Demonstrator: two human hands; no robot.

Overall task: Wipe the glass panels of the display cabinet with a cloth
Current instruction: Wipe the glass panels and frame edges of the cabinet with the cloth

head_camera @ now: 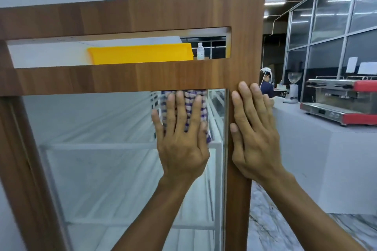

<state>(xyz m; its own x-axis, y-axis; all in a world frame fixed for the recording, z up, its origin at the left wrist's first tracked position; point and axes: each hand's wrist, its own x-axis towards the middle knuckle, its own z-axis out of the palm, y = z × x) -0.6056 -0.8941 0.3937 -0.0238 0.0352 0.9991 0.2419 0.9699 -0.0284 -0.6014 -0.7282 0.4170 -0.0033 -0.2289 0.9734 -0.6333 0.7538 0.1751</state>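
Note:
The display cabinet has a brown wooden frame (pixel 142 77) around a large glass panel (pixel 98 149). My left hand (pixel 181 138) lies flat on the glass at its upper right corner, pressing a blue-and-white checked cloth (pixel 189 102) against the pane just below the top rail. My right hand (pixel 255 128) rests flat with fingers spread on the right wooden upright (pixel 238 199), holding nothing. White wire shelves show through the glass.
A slot in the cabinet's top rail shows a yellow box (pixel 142 54) and a clear water bottle (pixel 200 51). To the right stands a grey counter (pixel 326 159) with a red espresso machine (pixel 344 102) and a grinder (pixel 292 89). A person (pixel 266 85) stands behind it.

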